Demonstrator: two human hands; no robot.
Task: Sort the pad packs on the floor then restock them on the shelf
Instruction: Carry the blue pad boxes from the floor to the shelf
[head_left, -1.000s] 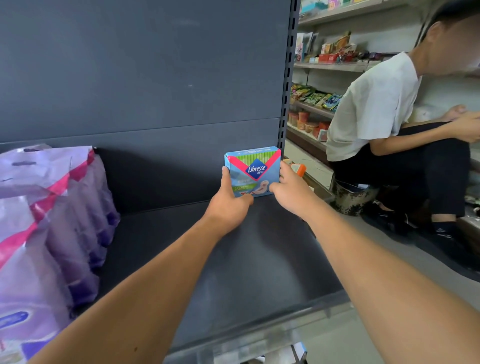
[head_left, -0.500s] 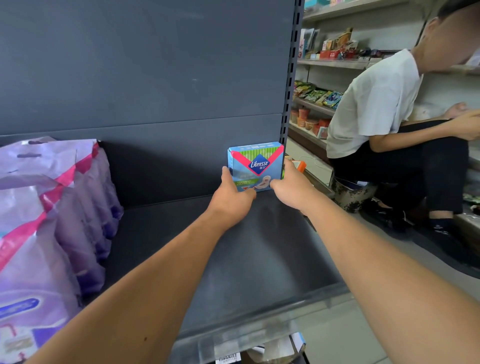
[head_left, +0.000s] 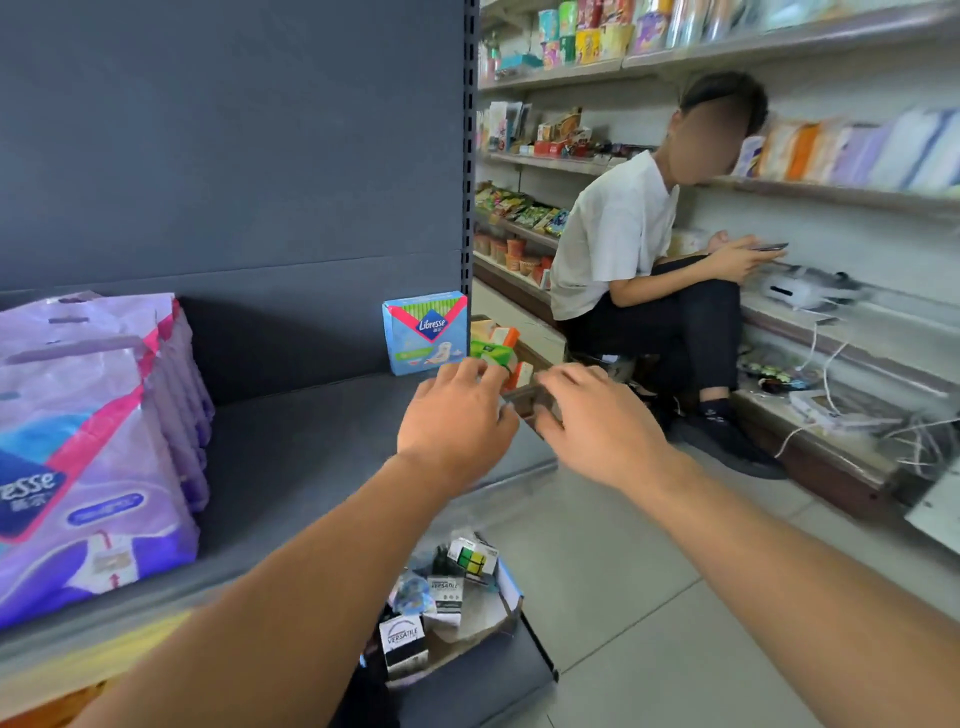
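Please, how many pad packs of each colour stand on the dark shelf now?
Blue pad pack: 1
Purple pad packs: at least 3; the rear ones in the row overlap, so the exact count is unclear
Total on the dark shelf: at least 4

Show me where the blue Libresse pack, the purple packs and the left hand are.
blue Libresse pack (head_left: 425, 332): head view, on its front face.
purple packs (head_left: 88, 441): head view, on the front pack's wrapper.
left hand (head_left: 457, 415): head view, on the back of the hand.
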